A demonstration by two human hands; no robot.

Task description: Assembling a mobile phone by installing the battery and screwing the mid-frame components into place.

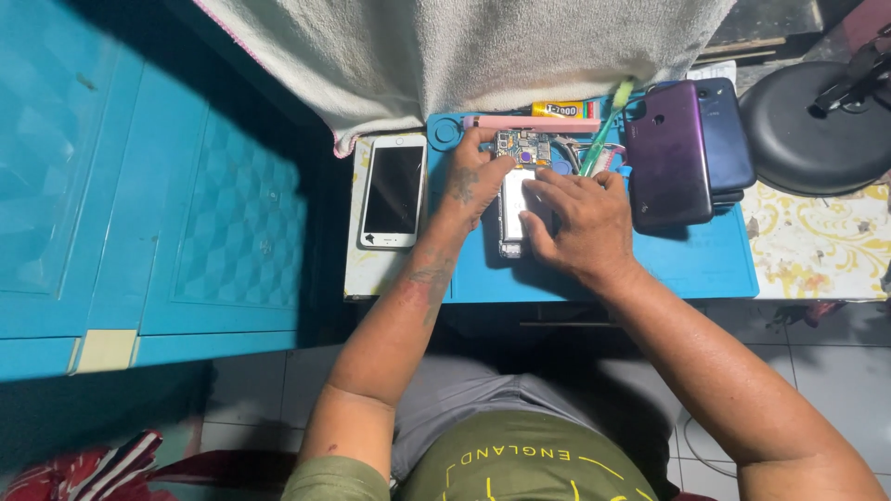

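Note:
An opened phone (516, 199) with its circuit board and battery showing lies on a blue work mat (687, 264). My left hand (471, 178) rests on the phone's left edge, fingers at the board's upper corner. My right hand (577, 221) lies over the phone's right side, fingertips pressing on the silvery battery. Neither hand lifts the phone off the mat.
A white phone (393, 191) lies face up left of the mat. Dark phones (682, 153) are stacked at the right. A green toothbrush (608, 125), a glue tube (561, 109) and a pink strip (534, 122) lie at the mat's far edge. A towel (464, 51), black lamp base (817, 116), and blue cabinet (139, 204) surround it.

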